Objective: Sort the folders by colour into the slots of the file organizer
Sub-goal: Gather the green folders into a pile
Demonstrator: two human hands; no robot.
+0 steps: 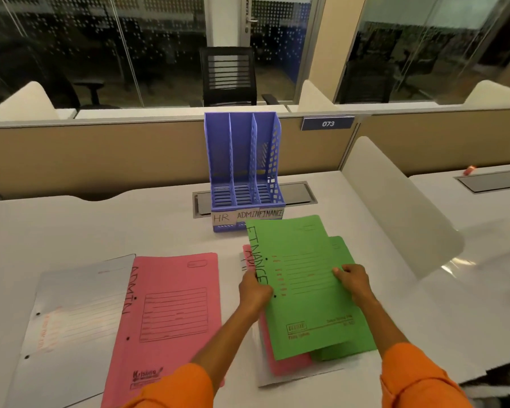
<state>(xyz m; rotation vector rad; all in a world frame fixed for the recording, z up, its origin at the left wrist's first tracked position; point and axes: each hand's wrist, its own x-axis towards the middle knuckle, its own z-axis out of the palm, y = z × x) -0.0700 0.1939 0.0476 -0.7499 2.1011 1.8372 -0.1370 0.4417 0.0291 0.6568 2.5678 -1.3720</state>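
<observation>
Both hands, left hand [253, 287] and right hand [354, 281], clamp the green card FINANCE folder [306, 290], raised over the pile before the empty blue plastic three-slot organizer [243, 172]. Risk: wrong slot, or snagging a divider.

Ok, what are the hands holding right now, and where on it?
Both hold the top green folder marked FINANCE: left hand on its left spine edge, right hand on its right edge, around mid-height.

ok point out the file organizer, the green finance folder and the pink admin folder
file organizer [218, 160]: head view, left wall
green finance folder [304, 293]: head view, front cover
pink admin folder [171, 313]: head view, front cover
</observation>
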